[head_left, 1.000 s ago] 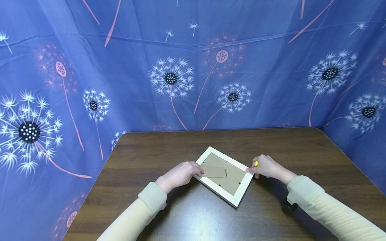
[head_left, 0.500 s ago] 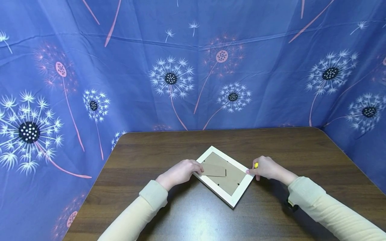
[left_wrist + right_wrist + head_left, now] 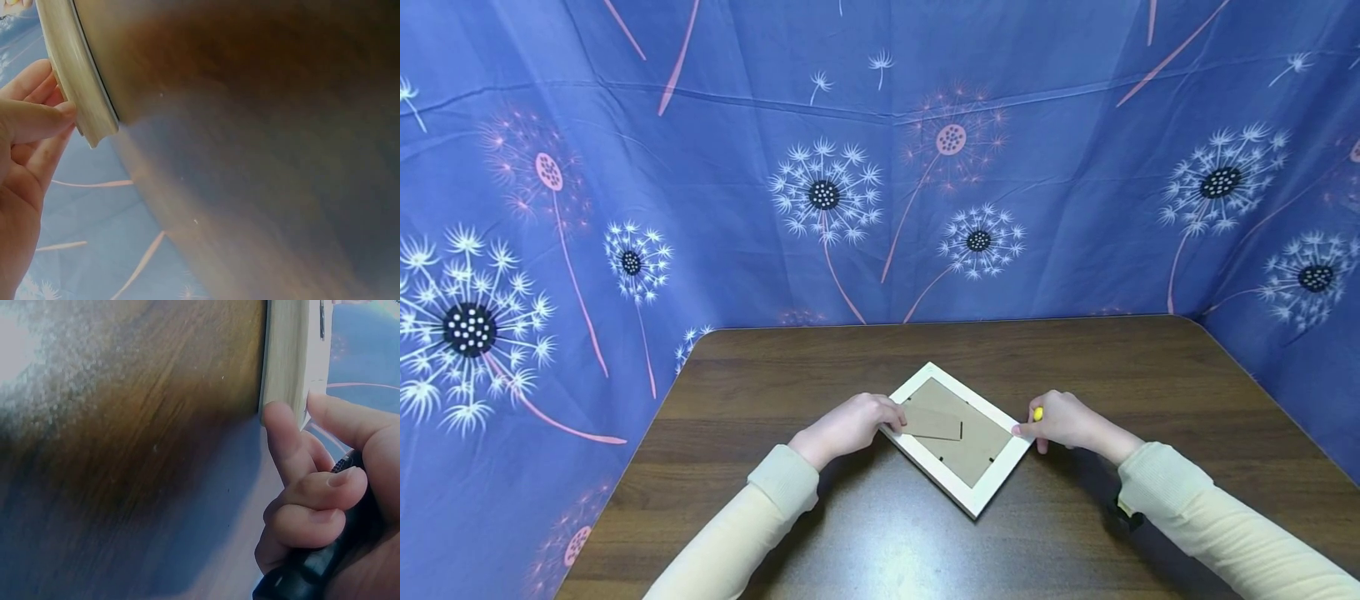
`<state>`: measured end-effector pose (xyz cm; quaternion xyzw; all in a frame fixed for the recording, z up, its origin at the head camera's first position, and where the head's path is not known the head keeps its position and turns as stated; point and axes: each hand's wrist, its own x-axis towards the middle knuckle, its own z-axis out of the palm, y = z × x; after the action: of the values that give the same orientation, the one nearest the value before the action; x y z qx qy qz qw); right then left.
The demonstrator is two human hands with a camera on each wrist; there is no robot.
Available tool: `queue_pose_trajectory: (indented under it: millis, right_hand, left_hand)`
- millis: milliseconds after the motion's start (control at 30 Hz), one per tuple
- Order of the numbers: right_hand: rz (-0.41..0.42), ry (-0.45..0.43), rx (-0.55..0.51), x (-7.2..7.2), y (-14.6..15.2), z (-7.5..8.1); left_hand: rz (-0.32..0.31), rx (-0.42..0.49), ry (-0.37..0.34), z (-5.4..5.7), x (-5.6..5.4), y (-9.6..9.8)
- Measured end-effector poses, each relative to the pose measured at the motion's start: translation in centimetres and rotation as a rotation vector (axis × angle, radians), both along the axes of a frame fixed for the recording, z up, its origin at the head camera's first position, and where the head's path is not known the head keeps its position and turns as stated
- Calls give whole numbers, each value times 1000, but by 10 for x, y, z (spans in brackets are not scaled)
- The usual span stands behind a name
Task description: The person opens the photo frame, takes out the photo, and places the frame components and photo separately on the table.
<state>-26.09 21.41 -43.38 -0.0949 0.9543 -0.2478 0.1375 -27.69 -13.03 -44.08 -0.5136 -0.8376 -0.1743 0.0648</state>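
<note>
A cream-white picture frame (image 3: 996, 492) lies face down, or close to it, over the table, its brown backing board (image 3: 973, 458) and folded stand flap (image 3: 932, 423) facing up. My left hand (image 3: 857, 425) grips its left corner, the thumb pressed to the edge in the left wrist view. At the opposite corner my right hand (image 3: 1063, 421) pinches the frame between thumb and index finger. The other fingers of that hand curl round a black-handled tool (image 3: 303, 575), whose yellow end (image 3: 1037, 413) pokes out above the fist. The tool's tip is hidden.
A brown wood-grain table (image 3: 775, 367) with rounded far corners lies under the hands. Behind and beside it hangs a blue cloth (image 3: 722, 208) printed with dandelions. Light glares off the table's near middle.
The picture frame has turned slightly clockwise, its near corner swinging left. My left hand has shifted a little away from me, and my right hand a little nearer. Both keep their grip.
</note>
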Motion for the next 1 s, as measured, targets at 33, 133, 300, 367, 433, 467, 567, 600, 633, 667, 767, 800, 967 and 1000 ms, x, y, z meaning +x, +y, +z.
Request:
queue_pose_trajectory:
  millis: [33,133,300,367,433,467,567,600,633,667,767,800,967,1000]
  right_hand:
    - [-1,-2,1,0,0,0]
    - [3,0,1,1,-1,0]
    - [17,27,-9,2,0,1]
    - [36,50,-7,2,1,2]
    - [56,88,-6,1,2,5]
    - [63,106,-4,0,3,7]
    - [62,168,-14,-3,4,19]
    - [56,185,-20,-4,4,25]
    - [45,200,-23,-5,4,32]
    - [38,224,-27,-6,3,39]
    - [3,329,-65,-7,2,64]
    - [-9,370,-86,-7,1,73]
    - [-69,583,-331,-2,-4,114]
    - [-67,620,-408,-1,-5,121]
  left_hand:
    - [5,-2,-3,0,-1,0]
    - [26,-7,-14,0,0,0]
    - [67,-15,-13,0,5,1]
    - [87,-3,-4,-1,8,2]
    - [124,29,3,-1,12,3]
    - [154,49,9,-2,14,3]
    - [303,142,6,-1,21,5]
    - [368,177,-1,-1,23,5]
    - [436,219,-22,-1,25,5]
    - [503,263,-60,0,28,6]
    - [666,385,-221,2,31,6]
    - [707,410,-278,1,32,6]
    - [825,439,-450,-11,28,4]
    - [840,445,-485,-12,27,5]
